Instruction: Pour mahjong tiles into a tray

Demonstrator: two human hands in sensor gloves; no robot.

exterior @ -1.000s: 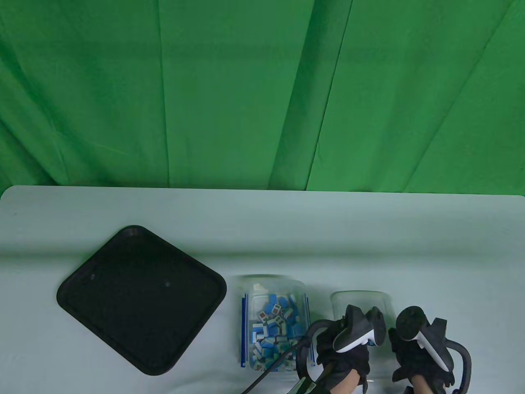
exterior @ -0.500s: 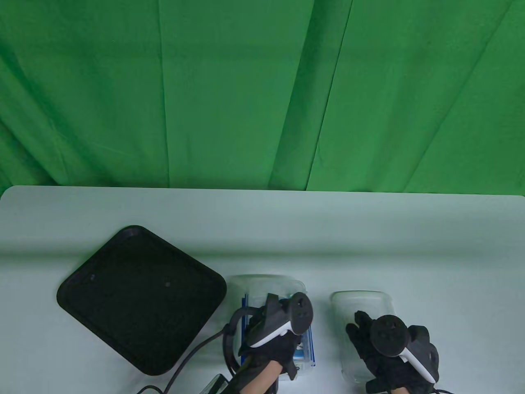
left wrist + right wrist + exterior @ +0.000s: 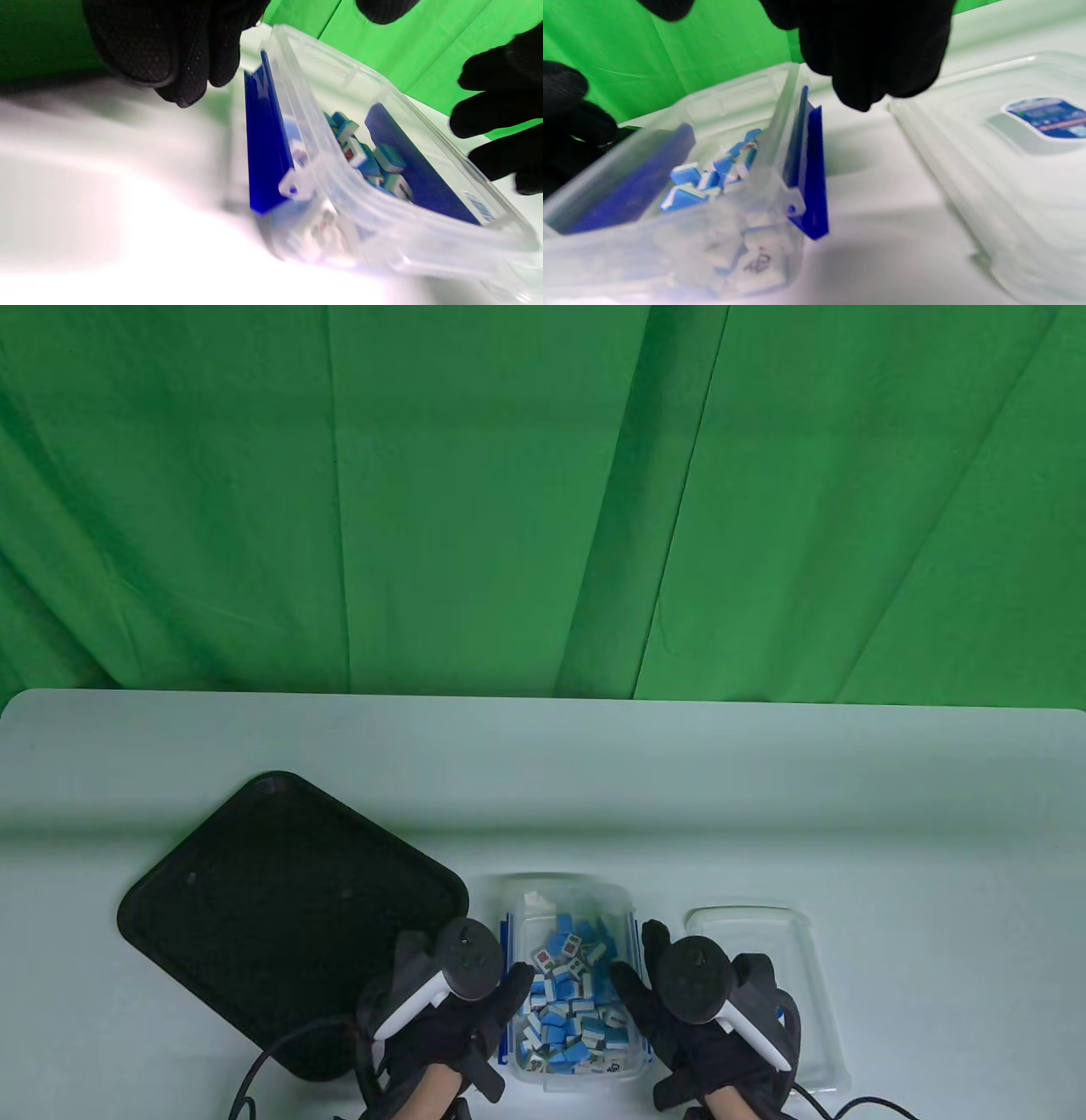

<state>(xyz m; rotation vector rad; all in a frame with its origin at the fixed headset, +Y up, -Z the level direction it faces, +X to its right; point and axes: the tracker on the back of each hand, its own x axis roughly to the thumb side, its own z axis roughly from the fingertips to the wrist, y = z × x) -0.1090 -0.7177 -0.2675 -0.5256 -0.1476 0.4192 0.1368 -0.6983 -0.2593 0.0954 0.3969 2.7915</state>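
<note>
A clear plastic container (image 3: 567, 891) with blue side clasps stands open on the table near the front edge, holding several blue and white mahjong tiles (image 3: 573, 993). The black square tray (image 3: 280, 916) lies empty to its left. My left hand (image 3: 509, 997) is at the container's left side and my right hand (image 3: 636, 976) at its right side, fingers spread. In the left wrist view my fingers (image 3: 178, 51) hang just above the left clasp (image 3: 265, 140), apart from it. In the right wrist view my fingers (image 3: 869, 51) hover over the right clasp (image 3: 808, 169).
The container's clear lid (image 3: 764, 976) lies flat on the table right of the container, behind my right hand; it also shows in the right wrist view (image 3: 1031, 169). A green cloth hangs behind the table. Cables trail from both hands at the front edge.
Both hands left the lid. The left hand passed over the container and now sits at its left side. The right hand moved left from the lid to the container's right side.
</note>
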